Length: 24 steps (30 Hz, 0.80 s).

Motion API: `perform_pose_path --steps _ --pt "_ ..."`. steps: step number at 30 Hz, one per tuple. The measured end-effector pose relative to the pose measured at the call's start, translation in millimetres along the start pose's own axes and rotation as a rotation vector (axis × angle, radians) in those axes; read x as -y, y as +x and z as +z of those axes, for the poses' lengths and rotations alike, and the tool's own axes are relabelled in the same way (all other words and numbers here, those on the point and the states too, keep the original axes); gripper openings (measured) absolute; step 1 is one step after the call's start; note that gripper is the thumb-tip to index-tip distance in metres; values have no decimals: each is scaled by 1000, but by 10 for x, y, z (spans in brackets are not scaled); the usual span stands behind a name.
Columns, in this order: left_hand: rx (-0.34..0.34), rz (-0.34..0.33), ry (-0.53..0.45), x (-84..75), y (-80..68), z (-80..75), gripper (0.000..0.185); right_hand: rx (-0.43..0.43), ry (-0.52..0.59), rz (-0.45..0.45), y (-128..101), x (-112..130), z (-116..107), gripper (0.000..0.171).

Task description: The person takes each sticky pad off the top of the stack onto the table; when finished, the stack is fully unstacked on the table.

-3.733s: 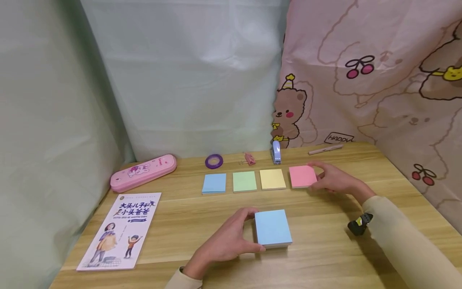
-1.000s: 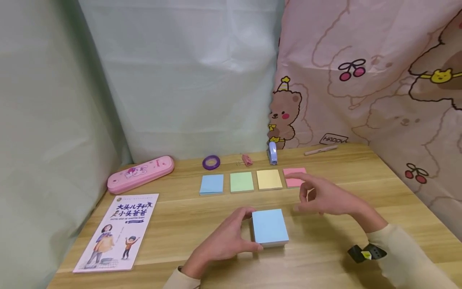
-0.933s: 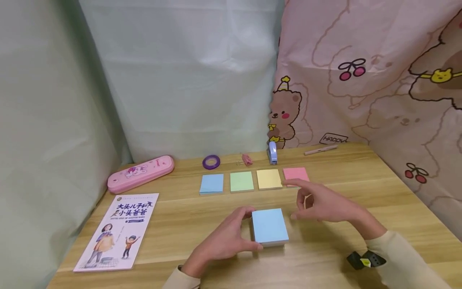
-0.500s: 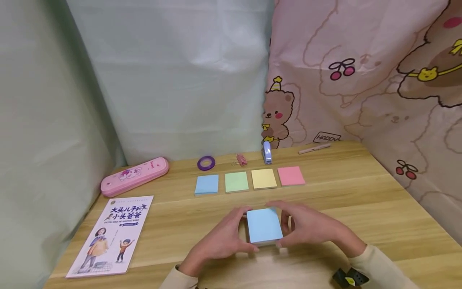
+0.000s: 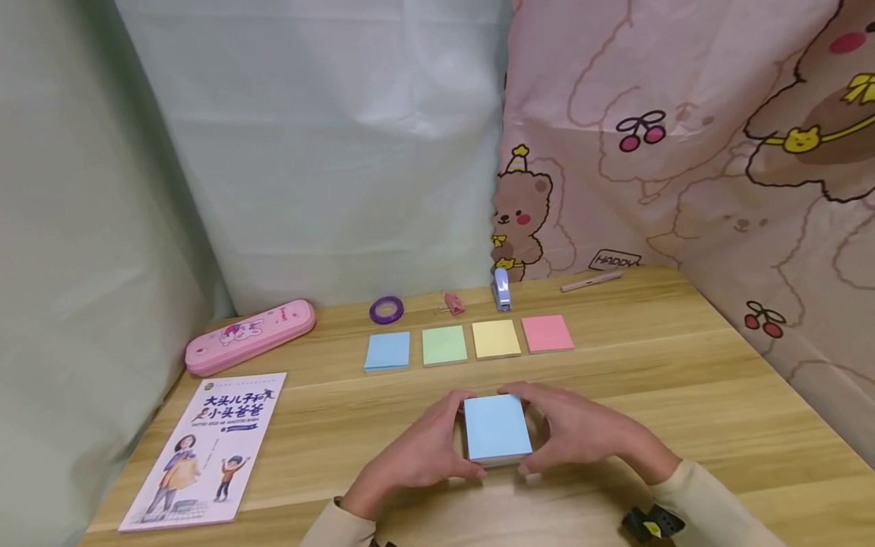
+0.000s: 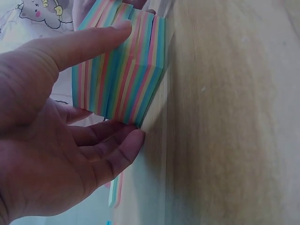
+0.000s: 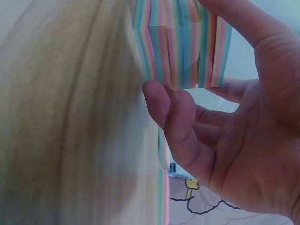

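I am gripping the striped note block (image 5: pixel 497 427) between both curled hands, left hand (image 5: pixel 417 460) at nine o'clock, right hand (image 5: pixel 588 437) at three.

L hand (image 5: pixel 420 456) & R hand (image 5: pixel 581 437) both low near the table's (image 5: pixel 683 395) front edge, facing each other, fingers curled round the note block (image 5: pixel 497 428) from either side. Forearms angle in; beige sleeves at wrists.
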<state>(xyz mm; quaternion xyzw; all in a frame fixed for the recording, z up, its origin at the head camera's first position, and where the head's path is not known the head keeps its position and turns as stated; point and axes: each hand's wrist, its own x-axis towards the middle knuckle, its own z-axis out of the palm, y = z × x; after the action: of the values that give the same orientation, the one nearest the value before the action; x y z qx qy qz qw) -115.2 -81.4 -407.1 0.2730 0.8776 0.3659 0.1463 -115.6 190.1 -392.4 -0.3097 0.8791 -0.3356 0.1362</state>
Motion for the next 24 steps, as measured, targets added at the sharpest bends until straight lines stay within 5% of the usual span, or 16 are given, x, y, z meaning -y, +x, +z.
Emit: perform_pose_path --steps 11,24 --pt "-13 13 4 2 -11 25 96 34 100 -30 19 -48 54 82" --pt "9 -19 1 -15 -66 51 87 -14 -81 5 -50 75 60 85"
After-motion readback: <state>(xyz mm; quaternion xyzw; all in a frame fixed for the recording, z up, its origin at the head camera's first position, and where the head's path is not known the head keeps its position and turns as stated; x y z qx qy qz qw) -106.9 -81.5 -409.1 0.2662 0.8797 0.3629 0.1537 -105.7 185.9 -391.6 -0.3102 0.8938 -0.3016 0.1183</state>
